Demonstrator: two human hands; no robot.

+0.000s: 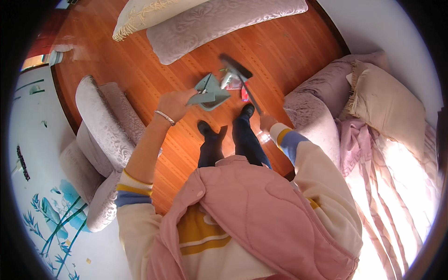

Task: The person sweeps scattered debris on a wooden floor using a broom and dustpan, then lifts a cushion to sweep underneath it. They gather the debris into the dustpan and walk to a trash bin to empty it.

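Observation:
My left hand (176,106) grips the handle of a grey-green dustpan (219,97), whose mouth faces right over the wooden floor. In my right hand (268,122) is the stick of a broom (249,93). The dark broom head (236,65), slightly blurred, lies just beyond a small heap of litter. That heap holds a crumpled white and clear wrapper (229,81) at the dustpan's lip and a red wrapper (244,92) nearer my feet. Some small bits show inside the pan.
A grey patterned armchair (105,126) stands at left by a painted wall (45,224). At right is a sofa (315,105) with a fringed cushion (392,105) and a sunlit cover. An upholstered piece (224,28) lies ahead. My shoes (204,128) are close below the dustpan.

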